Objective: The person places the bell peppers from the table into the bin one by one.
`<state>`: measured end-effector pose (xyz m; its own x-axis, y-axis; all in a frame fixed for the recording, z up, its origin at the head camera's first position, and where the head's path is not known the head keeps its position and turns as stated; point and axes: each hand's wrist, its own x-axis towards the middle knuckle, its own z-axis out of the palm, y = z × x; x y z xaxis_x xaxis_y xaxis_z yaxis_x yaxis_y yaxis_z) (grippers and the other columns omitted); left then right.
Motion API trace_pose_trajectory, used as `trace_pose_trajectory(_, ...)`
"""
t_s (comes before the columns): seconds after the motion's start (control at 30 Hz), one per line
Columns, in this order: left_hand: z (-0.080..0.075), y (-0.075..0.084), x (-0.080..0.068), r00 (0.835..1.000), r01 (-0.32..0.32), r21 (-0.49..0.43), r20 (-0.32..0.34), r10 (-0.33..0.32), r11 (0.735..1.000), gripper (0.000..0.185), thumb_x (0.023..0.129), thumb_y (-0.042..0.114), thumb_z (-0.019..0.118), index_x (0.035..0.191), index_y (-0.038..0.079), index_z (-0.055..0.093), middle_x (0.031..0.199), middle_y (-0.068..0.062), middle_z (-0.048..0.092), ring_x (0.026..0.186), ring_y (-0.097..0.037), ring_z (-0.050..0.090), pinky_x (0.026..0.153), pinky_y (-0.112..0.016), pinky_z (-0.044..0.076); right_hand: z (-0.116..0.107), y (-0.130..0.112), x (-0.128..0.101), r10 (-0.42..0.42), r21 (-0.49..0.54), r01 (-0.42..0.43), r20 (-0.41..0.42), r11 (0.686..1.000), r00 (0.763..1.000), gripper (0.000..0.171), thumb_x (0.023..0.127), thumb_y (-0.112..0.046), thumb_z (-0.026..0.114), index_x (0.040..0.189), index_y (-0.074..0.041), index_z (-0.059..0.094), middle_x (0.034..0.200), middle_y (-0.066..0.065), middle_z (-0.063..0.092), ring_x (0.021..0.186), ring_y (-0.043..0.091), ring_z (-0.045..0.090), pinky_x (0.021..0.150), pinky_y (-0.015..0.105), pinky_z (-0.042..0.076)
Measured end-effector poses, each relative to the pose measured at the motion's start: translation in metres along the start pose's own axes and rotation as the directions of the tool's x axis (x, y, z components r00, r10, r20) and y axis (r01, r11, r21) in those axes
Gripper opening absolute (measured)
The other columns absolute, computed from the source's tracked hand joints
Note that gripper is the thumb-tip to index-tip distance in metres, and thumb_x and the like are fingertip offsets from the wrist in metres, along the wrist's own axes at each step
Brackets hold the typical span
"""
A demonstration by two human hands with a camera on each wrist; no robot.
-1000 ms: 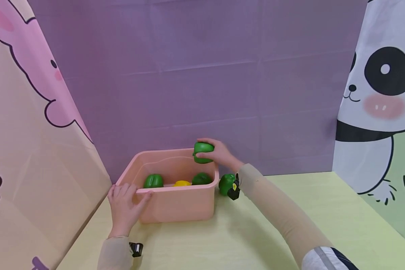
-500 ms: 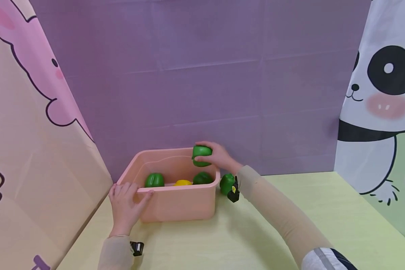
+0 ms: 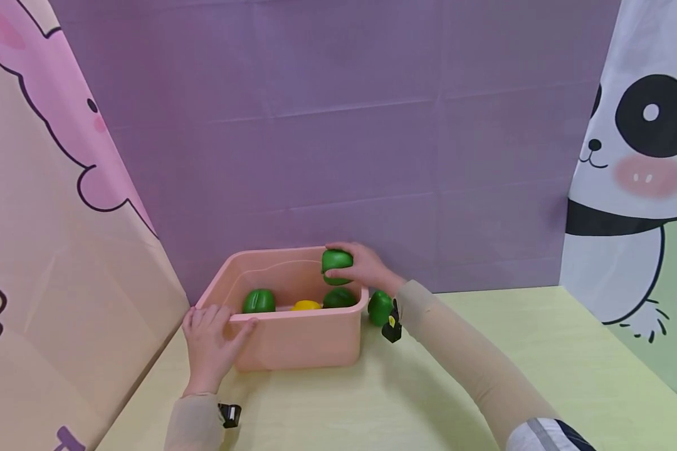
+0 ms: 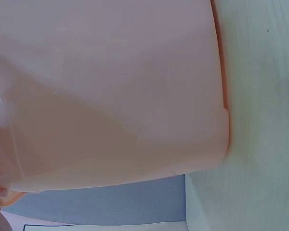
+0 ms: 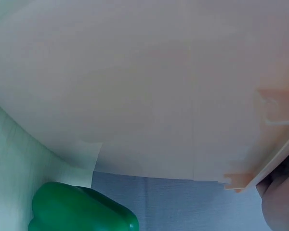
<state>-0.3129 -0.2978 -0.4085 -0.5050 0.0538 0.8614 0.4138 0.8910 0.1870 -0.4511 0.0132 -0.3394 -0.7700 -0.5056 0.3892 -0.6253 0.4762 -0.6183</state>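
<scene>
My right hand (image 3: 367, 268) grips a green bell pepper (image 3: 336, 267) just above the right end of a pink plastic bin (image 3: 299, 341). Inside the bin lie a green bell pepper (image 3: 259, 301) at the left, a yellow item (image 3: 306, 305) mostly hidden by the front wall, and a darker green item (image 3: 340, 298) under the held pepper. At the bin's front left corner my left hand (image 3: 211, 347) holds the rim, fingers over it and thumb against the front. The left wrist view is filled by the bin's wall (image 4: 115, 96).
Another green bell pepper (image 3: 380, 308) stands on the pale wooden table (image 3: 429, 388) just right of the bin, also seen as a green pepper (image 5: 82, 209) in the right wrist view. A purple cloth (image 3: 338, 138) hangs close behind. Printed panels (image 3: 62, 263) flank both sides.
My right hand has lowered the green bell pepper slightly toward the bin's inside. The left hand stays on the rim, and the bin has hardly moved.
</scene>
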Motion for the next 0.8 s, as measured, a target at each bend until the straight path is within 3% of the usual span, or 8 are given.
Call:
trace_pose_trajectory(0.13,-0.001,0.000,0.000,1.000,-0.001,-0.001,-0.002,0.001,1.000,0.049,0.083,0.057,0.063,0.078,0.009,0.054,0.077,-0.007,0.050,0.084,-0.034,0.044,0.104,-0.061,0.015,0.001,-0.004,-0.001,0.005,-0.024,-0.004,0.033,1.000,0.999,0.069,0.076,-0.038,0.081,0.138,-0.026,0.053,0.127,0.000,0.057,0.101,0.019,0.054,0.082,0.035,0.047)
trace_pose_trajectory(0.3,-0.003,-0.002,-0.001,1.000,-0.001,0.001,-0.009,0.001,1.000,0.052,0.085,0.059,0.060,0.081,0.007,0.057,0.078,-0.009,0.052,0.085,-0.034,0.045,0.103,-0.062,0.016,0.004,-0.012,0.000,-0.045,-0.067,0.050,0.085,0.996,0.995,0.070,0.075,-0.040,0.081,0.138,-0.024,0.055,0.136,-0.004,0.053,0.117,0.017,0.047,0.089,0.032,0.046)
trace_pose_trajectory(0.5,-0.004,-0.001,-0.003,1.000,0.009,-0.006,-0.003,-0.009,1.000,0.052,0.085,0.059,0.060,0.080,0.007,0.056,0.078,-0.009,0.052,0.085,-0.034,0.044,0.104,-0.062,0.015,0.007,-0.018,0.000,-0.116,0.000,0.118,0.159,0.993,0.980,0.067,0.077,-0.031,0.082,0.136,-0.013,0.056,0.127,-0.001,0.059,0.091,0.014,0.058,0.075,0.026,0.051)
trace_pose_trajectory(0.8,-0.004,-0.001,-0.002,1.000,0.011,-0.014,-0.010,-0.011,1.000,0.051,0.085,0.057,0.062,0.081,0.007,0.057,0.079,-0.010,0.052,0.086,-0.034,0.045,0.105,-0.061,0.015,0.011,-0.023,0.004,-0.139,0.019,0.138,0.181,0.990,0.974,0.068,0.077,-0.028,0.082,0.137,-0.011,0.054,0.126,-0.001,0.059,0.088,0.012,0.058,0.074,0.024,0.050)
